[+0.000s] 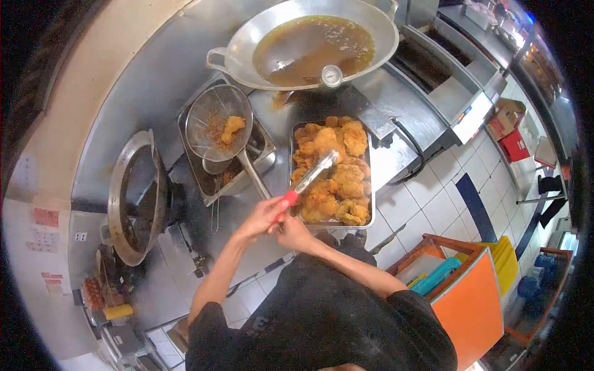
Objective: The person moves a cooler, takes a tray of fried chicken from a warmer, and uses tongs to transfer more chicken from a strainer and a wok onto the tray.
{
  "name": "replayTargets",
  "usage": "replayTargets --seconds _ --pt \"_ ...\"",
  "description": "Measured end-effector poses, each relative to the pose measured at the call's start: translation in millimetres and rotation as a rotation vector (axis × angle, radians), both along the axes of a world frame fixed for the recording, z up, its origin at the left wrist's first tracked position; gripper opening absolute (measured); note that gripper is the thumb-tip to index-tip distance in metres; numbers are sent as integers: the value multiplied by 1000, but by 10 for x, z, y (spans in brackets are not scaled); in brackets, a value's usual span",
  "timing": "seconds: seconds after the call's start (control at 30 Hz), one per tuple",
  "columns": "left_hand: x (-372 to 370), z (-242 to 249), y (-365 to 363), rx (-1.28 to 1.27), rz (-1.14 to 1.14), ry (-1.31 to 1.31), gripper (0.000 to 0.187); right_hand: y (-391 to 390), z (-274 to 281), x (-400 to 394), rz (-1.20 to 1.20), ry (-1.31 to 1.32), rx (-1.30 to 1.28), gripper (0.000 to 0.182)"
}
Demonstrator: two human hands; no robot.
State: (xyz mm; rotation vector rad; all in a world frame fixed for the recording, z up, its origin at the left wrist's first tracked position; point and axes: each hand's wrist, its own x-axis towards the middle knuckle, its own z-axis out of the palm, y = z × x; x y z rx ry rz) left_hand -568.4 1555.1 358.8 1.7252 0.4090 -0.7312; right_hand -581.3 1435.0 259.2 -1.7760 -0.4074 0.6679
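My left hand (262, 219) is closed around the red-gripped handle of a pair of metal tongs (314, 173). Against it, my right hand (295, 234) is closed at the lower end of the same handle; its fingertips are partly hidden. The tongs reach over a metal tray (373, 207) piled with golden fried chicken (348, 179). Their tips touch a piece of fried chicken (326, 142) near the top of the pile. Left of the tray, a mesh strainer (201, 137) rests over a steel container (267, 151), holding crumbs and one small fried piece (232, 128).
A wide pan of oil (297, 52) stands behind the tray, with a dial thermometer (331, 76) at its rim. Another large pan (117, 207) is at the left. An orange-sided cart (470, 309) stands close at my right. Steel wells (448, 93) line the back right.
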Motion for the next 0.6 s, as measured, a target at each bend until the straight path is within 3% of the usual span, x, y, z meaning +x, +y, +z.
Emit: replayTargets --seconds 0.07,0.1,0.17,0.23,0.3,0.47,0.53,0.6 --pt "-19 -171 -83 -264 236 46 40 14 -127 -25 122 -157 147 33" --pt "4 -220 -142 -271 251 40 40 56 -203 -21 139 -160 142 33" --pt "90 -310 -308 -536 491 102 41 152 -408 -53 -97 -268 383 29" --pt "234 -401 -420 -611 581 100 40 153 -607 -64 -30 -248 355 33" --pt "367 -631 -538 -667 616 114 40 23 -399 -56 121 -96 175 35" --pt "453 -651 -739 -661 635 120 39 198 -791 -253 -11 129 317 42" --pt "397 -598 -673 -818 580 222 36 336 -1185 -279 -40 -214 330 42" --pt "317 -358 -649 -770 565 221 36 95 -624 -145 43 -155 252 41"
